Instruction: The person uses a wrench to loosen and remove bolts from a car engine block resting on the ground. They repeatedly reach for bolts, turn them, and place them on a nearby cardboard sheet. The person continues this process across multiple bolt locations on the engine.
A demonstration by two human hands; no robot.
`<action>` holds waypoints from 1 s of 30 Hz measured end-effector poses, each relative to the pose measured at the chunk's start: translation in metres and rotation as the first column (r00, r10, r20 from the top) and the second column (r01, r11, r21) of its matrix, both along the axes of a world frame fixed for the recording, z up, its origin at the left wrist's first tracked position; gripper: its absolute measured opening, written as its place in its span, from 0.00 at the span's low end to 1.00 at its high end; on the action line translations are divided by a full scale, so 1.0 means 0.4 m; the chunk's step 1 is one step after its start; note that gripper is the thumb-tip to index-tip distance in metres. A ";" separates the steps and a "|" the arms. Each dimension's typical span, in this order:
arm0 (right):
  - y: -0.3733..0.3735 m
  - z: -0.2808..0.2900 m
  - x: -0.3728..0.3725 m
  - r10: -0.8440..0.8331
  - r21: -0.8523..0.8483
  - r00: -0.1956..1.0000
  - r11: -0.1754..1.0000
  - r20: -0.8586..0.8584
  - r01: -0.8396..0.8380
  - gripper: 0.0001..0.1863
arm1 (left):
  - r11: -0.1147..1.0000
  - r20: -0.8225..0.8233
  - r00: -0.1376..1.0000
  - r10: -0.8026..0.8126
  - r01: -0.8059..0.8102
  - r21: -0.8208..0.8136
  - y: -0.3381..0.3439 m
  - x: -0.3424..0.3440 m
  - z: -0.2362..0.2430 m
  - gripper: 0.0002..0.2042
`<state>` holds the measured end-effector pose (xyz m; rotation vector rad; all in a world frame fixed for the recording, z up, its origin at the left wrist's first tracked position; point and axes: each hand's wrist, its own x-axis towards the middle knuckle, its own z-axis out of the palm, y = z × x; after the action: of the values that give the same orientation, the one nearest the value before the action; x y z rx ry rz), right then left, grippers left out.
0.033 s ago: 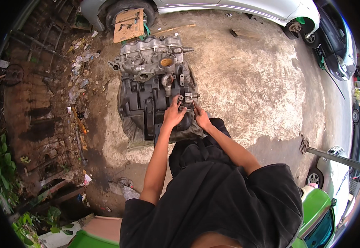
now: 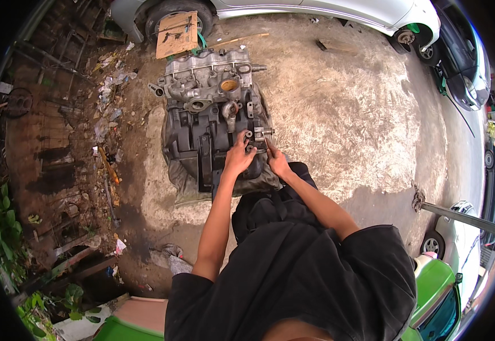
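An engine point(image 2: 187, 125) lies on the ground in front of me, its silvery cylinder head at the far end and its dark block nearer. My left hand point(image 2: 238, 158) rests on its near right part, thumb and fingers apart, touching a small grey metal bracket point(image 2: 259, 134). Beside that bracket, on its right side, my right hand point(image 2: 278, 161) is closed with the fingers pressed together. A slim thing seems to stick out from these fingers toward the bracket, too small to name.
A dark cloth point(image 2: 187, 184) lies under the engine. A cardboard piece point(image 2: 177, 35) leans against the wheel of a silver car point(image 2: 310, 12) at the back. Litter point(image 2: 108, 91) and a wooden frame point(image 2: 54, 142) lie to the left. A metal bar point(image 2: 460, 217) reaches in from the right.
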<state>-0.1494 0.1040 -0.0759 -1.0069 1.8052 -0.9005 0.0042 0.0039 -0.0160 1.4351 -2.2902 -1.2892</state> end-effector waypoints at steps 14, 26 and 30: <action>-0.015 0.029 0.010 -0.036 0.121 0.998 0.992 -0.046 0.042 0.25 | 0.993 0.025 0.999 0.046 -0.048 0.106 -0.007 -0.009 0.020 0.30; 0.000 0.021 0.049 -0.124 0.152 0.990 0.979 -0.070 0.133 0.25 | 0.986 -0.078 0.984 0.162 -0.159 0.042 -0.004 -0.013 0.035 0.24; -0.002 0.024 0.051 -0.086 0.140 0.984 0.984 -0.154 0.108 0.35 | 0.987 -0.017 0.987 0.159 -0.159 -0.005 0.007 -0.009 0.060 0.24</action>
<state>-0.1290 0.1032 -0.0662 -0.9183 2.0291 -0.7540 0.0006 0.0067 0.0080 1.5633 -2.1178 -1.2409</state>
